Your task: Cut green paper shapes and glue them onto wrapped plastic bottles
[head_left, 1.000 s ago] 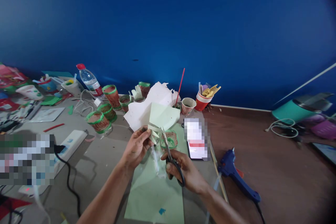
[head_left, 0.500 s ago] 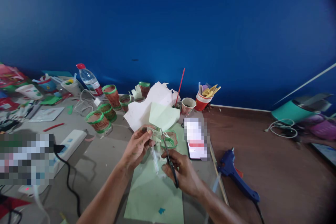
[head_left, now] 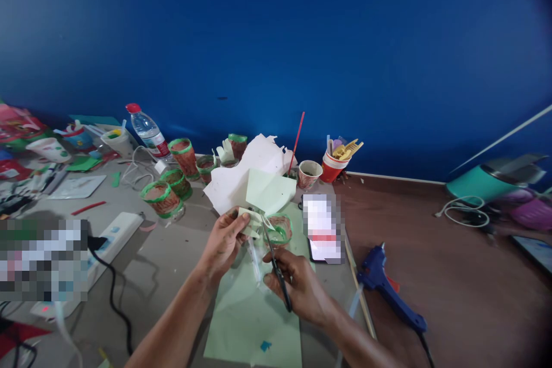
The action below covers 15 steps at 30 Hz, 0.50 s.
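Note:
Between the thumb and fingers of my left hand (head_left: 226, 238) is a small piece of pale green paper (head_left: 248, 221). My right hand (head_left: 297, 282) grips black-handled scissors (head_left: 278, 267), their blades pointing up at the paper's right edge. A narrow curled strip of the paper shows by the blade tips. Just behind the blades stands a green-rimmed cup (head_left: 282, 230), partly hidden by them. Under both hands lies a light green sheet (head_left: 254, 322), with a clear tube-like item (head_left: 255, 261) on it.
A phone (head_left: 323, 230) lies right of my hands, and a blue glue gun (head_left: 388, 287) beyond it. Torn white paper (head_left: 233, 184) is piled behind. Several green-rimmed cups (head_left: 161, 198) and a water bottle (head_left: 149, 132) stand back left. A power strip (head_left: 114, 241) with cables lies left.
The paper piece in my left hand has turned so more of its flat face shows. The scissors have shifted slightly left and down, still at the paper's edge.

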### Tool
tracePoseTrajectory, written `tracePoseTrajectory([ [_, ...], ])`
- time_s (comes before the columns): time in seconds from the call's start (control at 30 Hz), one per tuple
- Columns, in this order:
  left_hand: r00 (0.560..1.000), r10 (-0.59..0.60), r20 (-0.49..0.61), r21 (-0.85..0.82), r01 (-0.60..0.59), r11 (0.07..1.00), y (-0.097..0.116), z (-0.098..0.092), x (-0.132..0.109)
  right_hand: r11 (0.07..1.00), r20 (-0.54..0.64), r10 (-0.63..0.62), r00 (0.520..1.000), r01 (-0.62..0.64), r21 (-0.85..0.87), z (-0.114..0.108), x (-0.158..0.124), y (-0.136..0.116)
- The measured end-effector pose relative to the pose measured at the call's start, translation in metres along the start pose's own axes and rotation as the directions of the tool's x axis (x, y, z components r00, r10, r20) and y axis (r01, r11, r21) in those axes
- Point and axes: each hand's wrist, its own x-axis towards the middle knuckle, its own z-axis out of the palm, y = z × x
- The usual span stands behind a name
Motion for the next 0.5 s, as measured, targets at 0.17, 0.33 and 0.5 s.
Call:
tracePoseTrajectory([
  [0.17, 1.0, -0.003, 0.002, -0.025, 0.003, 1.0, -0.002, 0.0002, 0.0003, 0.999, 0.006, -0.005, 1.0, 0.005, -0.044, 0.0004, -0.0005, 0.0017],
  [0.33, 0.999, -0.046, 0.006, -0.03, 0.047, 0.998, -0.0011, 0.0013, 0.0, 0.997, -0.029, -0.014, 0.999, 0.012, -0.075, 0.0014, -0.0003, 0.0026],
  [0.5, 0.999, -0.041, -0.014, -0.035, 0.041, 0.999, -0.0001, 0.0021, 0.0, 0.986, -0.034, -0.023, 0.999, 0.017, -0.167, 0.0022, -0.0006, 0.0018],
])
